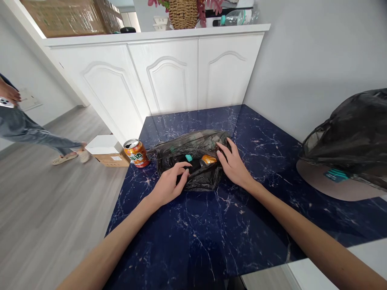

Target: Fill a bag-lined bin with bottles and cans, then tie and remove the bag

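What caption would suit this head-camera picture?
Left hand and right hand touch a crumpled black plastic bag on a blue marbled table, orange can beside.

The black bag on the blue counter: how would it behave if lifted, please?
The black bag looks thin and crumpled, so probably floppy. Items inside would likely shift. Its glossy film may slide on the polished counter.

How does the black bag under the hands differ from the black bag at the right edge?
The middle bag lies low and crumpled on the table; the right bag bulges over a beige base. Left hand and right hand rest on the middle bag; nothing touches the right bag. A teal cap shows in the middle bag; the right bag's contents are hidden. Both are thin glossy black plastic.
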{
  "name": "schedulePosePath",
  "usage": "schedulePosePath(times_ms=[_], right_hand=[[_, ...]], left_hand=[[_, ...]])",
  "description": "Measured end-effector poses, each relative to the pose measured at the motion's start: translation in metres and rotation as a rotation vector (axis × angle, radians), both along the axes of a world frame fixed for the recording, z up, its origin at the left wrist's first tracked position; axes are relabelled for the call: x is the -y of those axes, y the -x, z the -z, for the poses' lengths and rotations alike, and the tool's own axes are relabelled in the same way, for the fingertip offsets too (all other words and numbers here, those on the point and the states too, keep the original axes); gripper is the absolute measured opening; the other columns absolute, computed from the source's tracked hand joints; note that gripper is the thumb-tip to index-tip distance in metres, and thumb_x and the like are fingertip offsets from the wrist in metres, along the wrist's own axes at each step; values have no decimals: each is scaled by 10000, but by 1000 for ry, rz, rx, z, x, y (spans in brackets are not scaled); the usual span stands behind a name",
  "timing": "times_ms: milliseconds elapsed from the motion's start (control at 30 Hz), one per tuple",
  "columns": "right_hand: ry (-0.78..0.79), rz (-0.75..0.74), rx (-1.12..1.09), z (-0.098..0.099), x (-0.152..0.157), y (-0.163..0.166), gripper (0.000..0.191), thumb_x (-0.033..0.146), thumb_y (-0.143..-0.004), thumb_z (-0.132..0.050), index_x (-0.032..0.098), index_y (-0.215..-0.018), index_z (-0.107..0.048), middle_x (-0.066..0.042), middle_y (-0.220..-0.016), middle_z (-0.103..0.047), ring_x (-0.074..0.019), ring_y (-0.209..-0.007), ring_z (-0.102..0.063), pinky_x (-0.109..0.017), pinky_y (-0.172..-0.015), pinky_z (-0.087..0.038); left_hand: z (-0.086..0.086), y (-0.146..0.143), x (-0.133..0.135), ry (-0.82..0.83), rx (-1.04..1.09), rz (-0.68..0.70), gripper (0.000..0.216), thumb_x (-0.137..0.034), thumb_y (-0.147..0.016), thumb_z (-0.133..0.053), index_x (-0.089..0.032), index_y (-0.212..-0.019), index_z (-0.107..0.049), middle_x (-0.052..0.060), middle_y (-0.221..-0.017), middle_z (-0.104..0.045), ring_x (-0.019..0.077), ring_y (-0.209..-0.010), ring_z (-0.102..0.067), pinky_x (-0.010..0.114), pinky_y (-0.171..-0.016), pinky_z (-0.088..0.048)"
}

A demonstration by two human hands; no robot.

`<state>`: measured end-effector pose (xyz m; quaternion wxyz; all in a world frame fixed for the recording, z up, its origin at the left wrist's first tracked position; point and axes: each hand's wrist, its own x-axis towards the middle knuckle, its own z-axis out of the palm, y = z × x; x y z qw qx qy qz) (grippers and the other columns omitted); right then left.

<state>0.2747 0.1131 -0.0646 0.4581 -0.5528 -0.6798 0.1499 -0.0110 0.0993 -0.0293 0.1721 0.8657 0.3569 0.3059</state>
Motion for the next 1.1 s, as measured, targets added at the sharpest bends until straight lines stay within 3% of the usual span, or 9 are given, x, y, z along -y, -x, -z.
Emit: schedulePosePath(times_ms=[100,267,400,500,600,733,867,1100], right_hand=[[-34,-45,12,-1,2,3,576,528,-1155,-318,268,-1621,-535,-112,-1820,-246,-320,-1668,-293,-598,-1355,-281],[-64,-61,12,-9,5,7,552,470,-1159,-327,248,-1606,-563,-119,-1799,-318,-320,-1618,-411,-564,-1300,-406],[-126,-104,-8,-17,10,12,481,439,-1162,-343,252,-1463,-668,-110,-1723,-469,-282,-1577,-481,-538,-1307,-404],[-136,-171,-53,-22,12,15,410,433,-1161,-370,290,-1353,-703,-77,-1665,-554,-259,-1545,-524,-524,-1296,-420],[-145,-202,-85,-23,12,15,371,430,-1160,-387,301,-1312,-699,-67,-1603,-624,-253,-1491,-583,-509,-1275,-439],[-157,-54,-116,-14,4,6,408,488,-1150,-398,274,-1267,-726,-98,-1380,-767,-280,-1300,-713,-475,-1143,-533],[-143,115,-172,1,-11,-11,486,572,-1123,-403,252,-1209,-759,-118,-1206,-805,-295,-1076,-753,-445,-978,-578],[-88,228,-383,28,-37,-41,479,588,-1066,-447,224,-1144,-748,-119,-1147,-800,-302,-1075,-729,-478,-979,-567]], left_hand=[[5,2,-3,25,2,-55,280,-377,-1139,-465,-260,-1393,-473,-59,-748,-686,158,-618,-659,279,-657,-511],[10,2,-7,21,64,-133,535,-474,-1001,-732,-281,-1416,-455,19,-1095,-729,158,-726,-675,295,-684,-546],[10,2,-11,45,24,-226,778,-530,-887,-858,-274,-1497,-449,25,-1065,-727,192,-719,-699,345,-703,-576],[10,1,-12,35,-9,-226,763,-555,-865,-871,-272,-1468,-499,86,-1254,-747,273,-938,-777,417,-850,-614],[7,-1,-11,22,14,-223,697,-592,-861,-861,-279,-1403,-556,95,-1358,-738,331,-1186,-752,474,-1021,-591],[2,-1,-8,38,162,-297,684,-595,-823,-888,-268,-1342,-586,77,-1250,-770,303,-1097,-774,453,-981,-610],[-5,2,-6,-59,251,-364,617,-546,-822,-889,-258,-1289,-605,96,-1283,-739,314,-1157,-737,489,-1041,-583],[-33,11,-3,-103,542,-432,555,-538,-885,-793,-247,-1278,-532,75,-1246,-681,259,-1144,-720,424,-988,-617]])
